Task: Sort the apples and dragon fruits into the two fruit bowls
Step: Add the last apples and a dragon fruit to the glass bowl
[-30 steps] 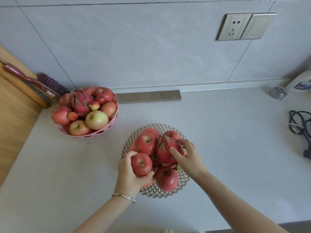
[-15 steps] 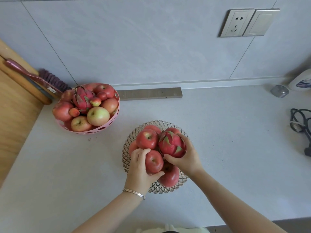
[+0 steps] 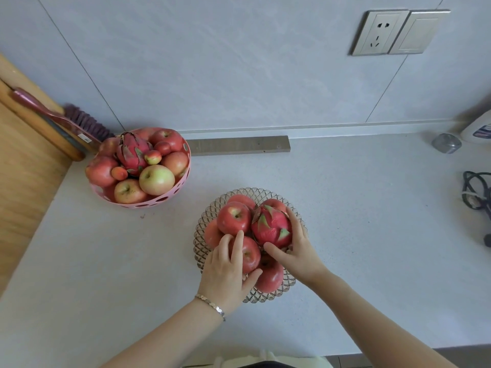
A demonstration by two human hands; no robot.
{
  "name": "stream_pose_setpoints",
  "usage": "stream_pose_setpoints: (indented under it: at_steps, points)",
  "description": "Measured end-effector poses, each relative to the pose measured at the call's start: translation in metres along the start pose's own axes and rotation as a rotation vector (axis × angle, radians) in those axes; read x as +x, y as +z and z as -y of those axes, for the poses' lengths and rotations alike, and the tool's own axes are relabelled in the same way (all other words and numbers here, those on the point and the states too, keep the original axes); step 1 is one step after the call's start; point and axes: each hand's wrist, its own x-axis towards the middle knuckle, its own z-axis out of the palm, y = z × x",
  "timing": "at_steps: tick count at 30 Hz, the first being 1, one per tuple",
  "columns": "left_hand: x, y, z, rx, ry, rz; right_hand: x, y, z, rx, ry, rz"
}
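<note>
A clear glass bowl in the middle of the counter holds several red apples and one dragon fruit. My right hand wraps around that dragon fruit from the right and below. My left hand grips a red apple at the bowl's front. Another red apple lies just behind it. At the back left a pink bowl is piled with apples, small fruits and a second dragon fruit.
A wooden board and a purple brush lean at the left. A metal strip lies by the wall. Black cables, a small glass and a white bottle sit at the right.
My left hand has shifted the gripped apple rightward, toward the bowl's middle. My right hand has closed more fully around the dragon fruit, which now sits a little higher.
</note>
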Motion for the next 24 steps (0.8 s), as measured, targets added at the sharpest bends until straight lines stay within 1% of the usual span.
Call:
stream_pose_setpoints:
  at_steps: [1,3,6,8,9,10,11,12,13,14,16,18,19,21,24]
  points:
    - [0.0,-0.001,0.001,-0.044,-0.011,0.009,-0.002,-0.002,-0.001,0.024,0.016,0.005]
    - [-0.002,-0.005,0.004,-0.213,-0.06,0.05,-0.008,-0.006,-0.005,0.088,0.066,0.019]
    - [0.0,-0.014,0.009,-0.478,-0.116,0.002,-0.018,-0.011,-0.013,0.093,0.128,0.026]
    - [0.001,-0.017,0.013,-0.57,-0.174,-0.067,-0.022,-0.013,-0.018,0.068,0.143,0.013]
    - [0.002,-0.018,0.016,-0.604,-0.263,-0.115,-0.024,-0.014,-0.02,0.06,0.156,-0.006]
    - [0.003,-0.02,0.018,-0.645,-0.405,-0.156,-0.025,-0.015,-0.022,0.057,0.178,-0.031]
    - [0.003,-0.019,0.023,-0.694,-0.584,-0.161,-0.025,-0.016,-0.024,0.063,0.21,-0.053]
    - [0.007,-0.024,0.024,-0.758,-0.761,-0.109,-0.025,-0.016,-0.026,0.076,0.259,-0.073]
    - [0.01,-0.028,0.024,-0.858,-0.919,-0.01,-0.025,-0.016,-0.027,0.094,0.323,-0.084]
    - [0.013,-0.033,0.024,-0.986,-1.007,0.103,-0.024,-0.015,-0.029,0.115,0.399,-0.082]
    - [0.018,-0.036,0.021,-1.286,-1.093,0.282,-0.022,-0.01,-0.029,0.21,0.565,-0.042]
    - [0.017,-0.03,0.02,-1.524,-1.318,0.349,-0.019,-0.004,-0.025,0.365,0.682,-0.002]
    - [0.016,-0.028,0.021,-1.59,-1.408,0.344,-0.017,-0.001,-0.023,0.414,0.708,-0.001]
    - [0.015,-0.019,0.031,-1.604,-1.456,0.341,-0.01,0.002,-0.022,0.458,0.725,-0.034]
    - [0.025,-0.023,0.03,-1.566,-1.45,0.31,0.004,0.004,-0.02,0.486,0.75,-0.073]
